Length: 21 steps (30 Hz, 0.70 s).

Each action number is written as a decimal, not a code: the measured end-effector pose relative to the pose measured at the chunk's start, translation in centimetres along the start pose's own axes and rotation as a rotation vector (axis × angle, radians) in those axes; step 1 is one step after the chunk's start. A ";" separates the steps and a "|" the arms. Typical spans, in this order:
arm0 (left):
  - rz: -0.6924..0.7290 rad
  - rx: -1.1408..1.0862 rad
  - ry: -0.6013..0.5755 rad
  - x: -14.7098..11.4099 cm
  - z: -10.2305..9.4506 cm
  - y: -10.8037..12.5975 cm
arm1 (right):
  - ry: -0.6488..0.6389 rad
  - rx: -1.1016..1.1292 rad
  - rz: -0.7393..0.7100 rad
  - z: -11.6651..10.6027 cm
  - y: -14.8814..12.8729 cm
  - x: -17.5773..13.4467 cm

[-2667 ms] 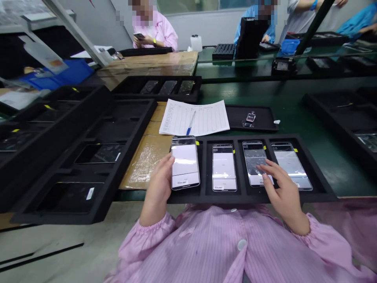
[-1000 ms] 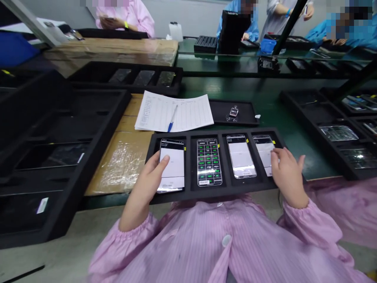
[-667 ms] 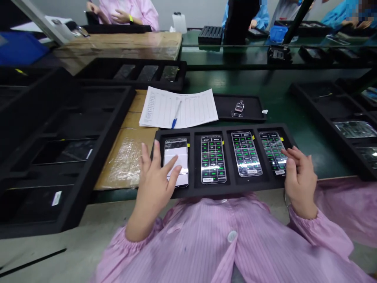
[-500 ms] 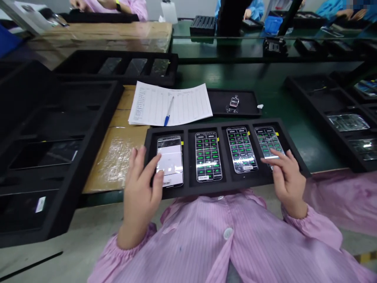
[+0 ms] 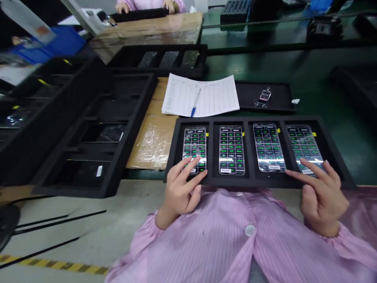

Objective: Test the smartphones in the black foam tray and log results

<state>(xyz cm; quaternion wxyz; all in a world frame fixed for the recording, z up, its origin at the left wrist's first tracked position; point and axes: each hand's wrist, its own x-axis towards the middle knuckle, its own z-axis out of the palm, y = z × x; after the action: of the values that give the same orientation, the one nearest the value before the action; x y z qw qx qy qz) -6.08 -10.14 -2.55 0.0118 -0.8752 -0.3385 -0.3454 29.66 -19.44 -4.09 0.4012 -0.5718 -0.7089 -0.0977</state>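
A black foam tray [image 5: 250, 181] in front of me holds a row of lit smartphones in separate compartments. My left hand [image 5: 182, 188] is open, its spread fingers over the lower part of the leftmost smartphone [image 5: 194, 142]. Green text in a grid fills that screen. Beside it lie the second smartphone [image 5: 231, 147] and the third smartphone [image 5: 268, 143], with similar grids. My right hand [image 5: 322, 192] is open too, one fingertip at the lower right corner of the third smartphone. Its other fingers partly cover the rightmost smartphone [image 5: 302, 141]. Whether fingertips touch glass, I cannot tell.
Behind the tray lie printed sheets [image 5: 218, 96] with a pen [image 5: 196, 103] on top. A shallow black tray [image 5: 247, 92] holds a small clear-and-metal item [image 5: 265, 95]. More foam trays [image 5: 149, 84] with dark devices stand left. Across the bench, a co-worker's hands [image 5: 169, 6] rest on a black tray.
The leftmost smartphone's screen has gone from a mostly white page to the green grid. My left hand now lies lower over it. My right fingertip has moved to the third smartphone's corner. The view has turned left.
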 end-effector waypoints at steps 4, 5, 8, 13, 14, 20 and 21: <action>0.026 0.049 0.011 -0.2 0.1 -0.1 | -0.098 0.144 -0.092 1.0 -1.8 1.8; 0.035 0.054 0.017 -0.3 0.1 -0.2 | -0.123 0.177 -0.126 1.4 -2.3 2.3; 0.043 0.044 0.051 -0.6 -0.1 -0.4 | -0.192 0.254 -0.197 2.6 -3.4 3.7; -0.084 0.053 -0.048 -0.2 0.0 -0.9 | -0.349 0.297 -0.207 3.9 -4.3 4.8; -0.144 0.078 -0.090 0.0 0.1 -1.0 | -0.375 0.295 -0.195 4.1 -4.4 5.0; -0.295 0.056 -0.018 0.6 -0.2 -1.2 | -0.393 0.260 -0.197 4.4 -4.7 5.1; -0.271 0.035 0.014 0.5 -0.3 -1.1 | -0.396 0.258 -0.213 4.4 -4.7 5.1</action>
<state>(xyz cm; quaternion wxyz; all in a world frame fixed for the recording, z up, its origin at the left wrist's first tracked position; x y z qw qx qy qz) -6.70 -9.07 -2.23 -0.0172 -0.8188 -0.4594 -0.3438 23.35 -14.60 -2.04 0.3118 -0.4459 -0.8364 0.0656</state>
